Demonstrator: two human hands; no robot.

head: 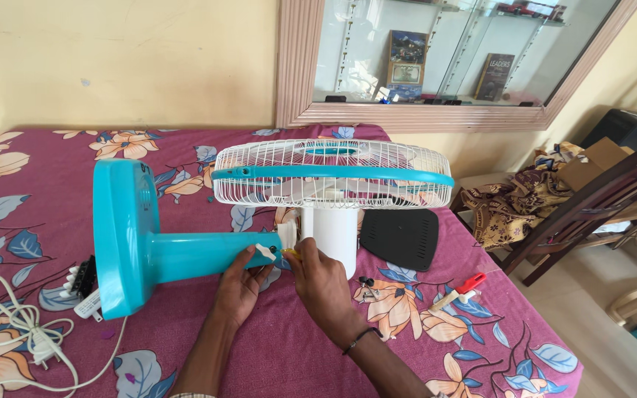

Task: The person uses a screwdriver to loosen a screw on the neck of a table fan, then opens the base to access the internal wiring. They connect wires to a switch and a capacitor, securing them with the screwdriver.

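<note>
A turquoise and white table fan lies on its side on the flowered maroon tablecloth (53, 162). Its round base (119, 236) stands on edge at the left, the stem (200, 254) runs to the right, and the white wire cage with a turquoise rim (332, 174) faces up above the white motor housing (335, 236). My left hand (239, 289) cups the end of the stem from below. My right hand (320, 280) pinches a small yellow-tipped tool at the joint between stem and motor housing; what kind of tool it is stays hidden by the fingers.
A black plastic cover (399, 237) lies right of the fan. A red-handled tool (460, 290) and small dark screws (366, 281) lie near my right wrist. The white cord with plug (27, 335) coils at the lower left. A wooden chair (591, 210) stands beyond the table's right edge.
</note>
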